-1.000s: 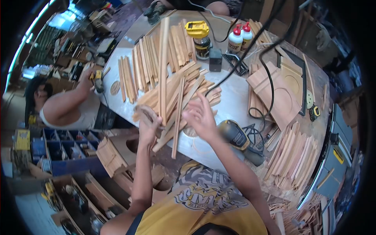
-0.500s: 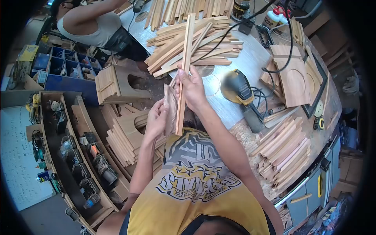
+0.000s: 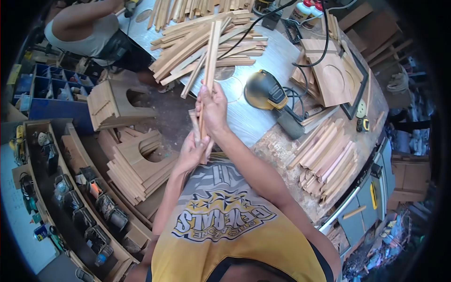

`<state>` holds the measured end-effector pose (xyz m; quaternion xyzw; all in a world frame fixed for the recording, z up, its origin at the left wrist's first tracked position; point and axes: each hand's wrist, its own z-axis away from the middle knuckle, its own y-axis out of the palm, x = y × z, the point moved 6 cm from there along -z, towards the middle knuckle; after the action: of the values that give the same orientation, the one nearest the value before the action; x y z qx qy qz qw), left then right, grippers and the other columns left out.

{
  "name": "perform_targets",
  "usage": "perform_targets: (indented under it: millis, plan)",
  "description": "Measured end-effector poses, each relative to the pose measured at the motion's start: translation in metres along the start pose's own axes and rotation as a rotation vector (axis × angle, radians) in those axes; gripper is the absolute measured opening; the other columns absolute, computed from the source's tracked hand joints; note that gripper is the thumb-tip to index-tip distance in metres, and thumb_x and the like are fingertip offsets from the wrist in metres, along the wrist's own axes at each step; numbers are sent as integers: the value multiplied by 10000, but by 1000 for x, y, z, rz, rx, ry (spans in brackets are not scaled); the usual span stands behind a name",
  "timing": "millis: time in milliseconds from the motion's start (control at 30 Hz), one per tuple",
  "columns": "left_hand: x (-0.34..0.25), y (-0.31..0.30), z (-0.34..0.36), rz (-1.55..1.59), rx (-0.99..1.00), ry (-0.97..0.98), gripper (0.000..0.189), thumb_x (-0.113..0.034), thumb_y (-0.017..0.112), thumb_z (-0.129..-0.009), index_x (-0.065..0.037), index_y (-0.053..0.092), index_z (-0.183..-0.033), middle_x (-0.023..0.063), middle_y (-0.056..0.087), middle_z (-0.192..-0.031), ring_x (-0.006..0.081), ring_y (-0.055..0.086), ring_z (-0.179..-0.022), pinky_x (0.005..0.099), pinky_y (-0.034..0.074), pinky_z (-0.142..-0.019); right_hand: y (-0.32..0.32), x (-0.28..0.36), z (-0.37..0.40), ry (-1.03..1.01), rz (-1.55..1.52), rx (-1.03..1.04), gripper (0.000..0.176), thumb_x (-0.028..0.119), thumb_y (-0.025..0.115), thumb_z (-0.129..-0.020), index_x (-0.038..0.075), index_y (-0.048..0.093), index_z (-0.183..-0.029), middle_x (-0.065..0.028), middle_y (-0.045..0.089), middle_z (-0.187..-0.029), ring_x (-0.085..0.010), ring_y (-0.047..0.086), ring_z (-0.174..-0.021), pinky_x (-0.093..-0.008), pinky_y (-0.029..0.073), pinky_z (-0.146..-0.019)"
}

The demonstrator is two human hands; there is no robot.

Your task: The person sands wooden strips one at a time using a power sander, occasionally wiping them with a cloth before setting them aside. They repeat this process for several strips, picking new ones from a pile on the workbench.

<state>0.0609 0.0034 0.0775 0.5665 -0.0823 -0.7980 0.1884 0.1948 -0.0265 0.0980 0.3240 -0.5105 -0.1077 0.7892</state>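
A long, pale wooden strip [image 3: 213,49] stands nearly upright in view, with my right hand [image 3: 213,105] closed round its lower part. Below it, my left hand [image 3: 191,149] is closed on a thin brownish piece [image 3: 195,123], perhaps sandpaper, lying against the strip's lower end. Past my hands, a loose pile of wooden strips [image 3: 188,47] lies on the metal-topped table [image 3: 239,113]. To the right of my right hand rests a black and yellow sander [image 3: 265,91].
Bundled strips [image 3: 329,157] and cut-out wooden panels [image 3: 329,77] lie at the right, near a tape measure [image 3: 362,124]. Stacked wooden frames [image 3: 141,160] and a blue organizer [image 3: 56,94] are at the left. A co-worker [image 3: 84,30] stands at the upper left.
The whole view has shifted, with table items now further left. The strip in my right hand has moved up relative to my left hand, and the brownish piece looks narrower.
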Motion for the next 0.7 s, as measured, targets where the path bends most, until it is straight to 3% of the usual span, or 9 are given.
perform_targets:
  millis: [67,133,267,300,400,467,500,600,700]
  plan:
    - [23,-20,-4,-270,-244,43,338,-203,609,-1050,-36,489,-1318,14,600,-861,76,570,-620,237,473,-504,-21,-15,-12,-47,37,65,193,166,573,-1071,47,597,-1221,-16,579,-821,-112,569,-612,-268,495,-562]
    - [28,-26,0,-252,-278,52,314,-187,612,-1039,-41,494,-1291,-12,576,-793,64,526,-536,228,432,-448,-45,0,-23,-317,737,276,219,171,652,-1017,24,651,-1180,-28,630,-881,-184,651,-755,-351,556,-703]
    - [24,-28,12,-359,-189,60,311,-198,668,-1010,-74,523,-1256,-5,564,-838,59,535,-607,244,446,-498,-69,111,1,-790,1495,18,524,234,792,-892,-11,608,-1316,-129,698,-1033,-239,676,-903,-381,542,-794]
    - [31,-26,15,-194,-108,-42,309,-263,633,-1036,-80,528,-1262,-8,562,-841,63,544,-656,250,460,-536,-61,110,6,-784,1503,28,524,234,792,-892,-11,608,-1316,-129,698,-1033,-239,676,-903,-381,542,-794]
    - [30,-15,20,260,185,-109,465,-486,463,-1095,-73,522,-1301,0,558,-879,71,545,-747,252,484,-604,-53,77,23,-141,905,-2,874,313,791,-923,-48,281,-1534,-228,643,-1096,-273,698,-915,-420,606,-769]
    - [25,-4,24,438,234,-108,599,-563,349,-1099,-49,485,-1377,29,599,-970,91,582,-808,242,515,-692,-54,37,16,77,285,-44,566,319,692,-1004,-5,414,-1377,-130,615,-939,-201,649,-745,-347,593,-650]
    - [35,-5,22,409,124,-133,592,-497,410,-1106,-27,428,-1465,50,618,-1120,119,612,-957,263,526,-865,-60,25,10,79,295,-51,566,319,692,-1004,-5,414,-1377,-130,615,-939,-201,649,-745,-347,593,-650]
    - [35,-6,33,282,185,-151,563,-416,474,-1106,-27,402,-1506,47,612,-1237,144,607,-1100,300,487,-999,-49,-2,10,62,-18,87,354,331,578,-1073,34,473,-1232,-53,549,-784,-134,554,-547,-297,510,-471]
    - [46,-18,32,271,216,-144,570,-374,570,-1073,-30,409,-1497,53,612,-1220,135,631,-1057,296,531,-905,-30,7,27,-143,269,-144,283,342,508,-1104,60,511,-1129,-11,484,-683,-85,441,-429,-238,389,-365]
